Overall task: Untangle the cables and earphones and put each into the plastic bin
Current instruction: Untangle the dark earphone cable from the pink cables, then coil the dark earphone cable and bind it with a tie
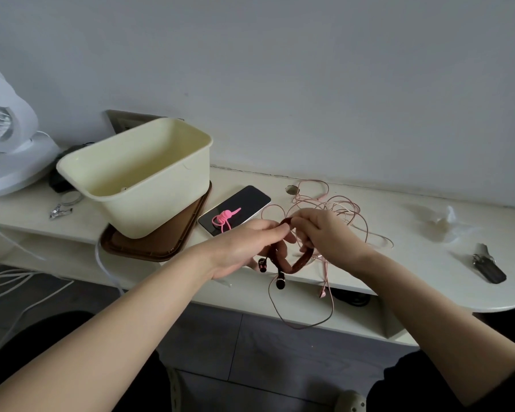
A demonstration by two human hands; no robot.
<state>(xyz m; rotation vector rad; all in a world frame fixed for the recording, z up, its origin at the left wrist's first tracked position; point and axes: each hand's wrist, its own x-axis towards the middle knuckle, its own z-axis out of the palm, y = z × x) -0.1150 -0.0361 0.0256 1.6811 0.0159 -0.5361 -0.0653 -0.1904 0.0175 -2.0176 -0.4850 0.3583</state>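
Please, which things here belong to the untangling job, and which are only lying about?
Belong to the job:
- left hand and right hand, both holding the brown cable
- dark earbuds
- pink earphone tangle
- pink knotted cable, lying on the phone
- plastic bin

Just lying about:
- phone
- brown tray under the bin
- white fan
- keys
- crumpled plastic
- foil scrap

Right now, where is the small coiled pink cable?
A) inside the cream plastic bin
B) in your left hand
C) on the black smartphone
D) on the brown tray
C: the small coiled pink cable lies on the black smartphone, outside the cream plastic bin.
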